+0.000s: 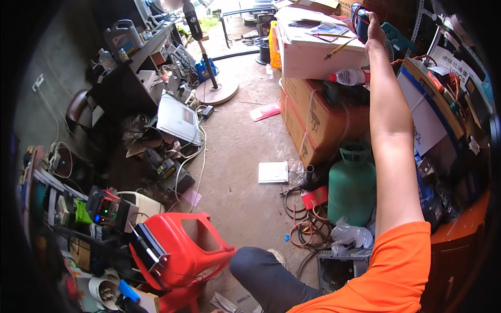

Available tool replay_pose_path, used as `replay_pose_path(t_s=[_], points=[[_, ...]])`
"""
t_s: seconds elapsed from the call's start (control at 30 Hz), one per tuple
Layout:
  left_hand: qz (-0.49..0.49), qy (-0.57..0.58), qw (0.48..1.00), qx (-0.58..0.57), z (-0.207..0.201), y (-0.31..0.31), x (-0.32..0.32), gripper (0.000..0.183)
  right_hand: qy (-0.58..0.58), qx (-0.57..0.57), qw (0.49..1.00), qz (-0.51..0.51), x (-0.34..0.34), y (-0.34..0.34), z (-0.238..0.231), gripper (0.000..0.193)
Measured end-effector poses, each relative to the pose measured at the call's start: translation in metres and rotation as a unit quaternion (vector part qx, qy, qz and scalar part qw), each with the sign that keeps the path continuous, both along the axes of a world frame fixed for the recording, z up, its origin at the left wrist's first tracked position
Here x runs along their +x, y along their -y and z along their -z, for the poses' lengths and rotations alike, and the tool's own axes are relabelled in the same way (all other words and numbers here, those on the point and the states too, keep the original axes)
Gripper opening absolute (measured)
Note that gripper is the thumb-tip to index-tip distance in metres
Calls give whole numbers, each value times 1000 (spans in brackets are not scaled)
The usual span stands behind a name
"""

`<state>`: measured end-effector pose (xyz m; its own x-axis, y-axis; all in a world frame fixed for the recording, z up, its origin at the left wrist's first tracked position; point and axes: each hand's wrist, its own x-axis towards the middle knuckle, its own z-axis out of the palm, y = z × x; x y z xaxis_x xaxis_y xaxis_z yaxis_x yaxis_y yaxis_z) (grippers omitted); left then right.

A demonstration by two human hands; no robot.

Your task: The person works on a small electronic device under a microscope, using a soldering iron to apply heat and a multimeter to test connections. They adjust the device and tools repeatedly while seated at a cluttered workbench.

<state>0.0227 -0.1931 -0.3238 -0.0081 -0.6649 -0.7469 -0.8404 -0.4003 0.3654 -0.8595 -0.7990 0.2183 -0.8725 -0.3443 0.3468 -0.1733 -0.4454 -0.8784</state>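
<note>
My right arm reaches far out to the upper right, past a stack of boxes. At its end my right hand is closed around a dark blue handheld device with a thin red lead, which looks like a multimeter. Beside it, a thin probe-like stick with a yellowish shaft sticks out over the edge of a white box. Papers lie on that box. Just below the hand, a clear bottle with a red cap lies on its side. My left hand is out of view.
Brown cartons and a green gas cylinder stand at the right, with coiled hoses on the floor. A red plastic stool carrying a soldering-iron-like tool is near left. A cluttered desk lines the left wall.
</note>
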Motion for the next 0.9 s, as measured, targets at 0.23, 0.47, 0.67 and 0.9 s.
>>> replay_pose_path(t_s=[0.23,0.47,0.67,0.9], points=[[26,4,995,-93,-119,35,-63,40,-45,-251,922,-290,40,-92,-26,58],[-25,-309,875,-373,-350,100,-191,34,-133,-257,821,-492,185,-287,39,89],[-20,-440,766,-469,-438,76,-271,109,222,-197,807,-510,405,-441,163,78],[-273,-609,602,-439,-425,4,-230,83,-406,-218,732,-501,524,-534,200,92]])
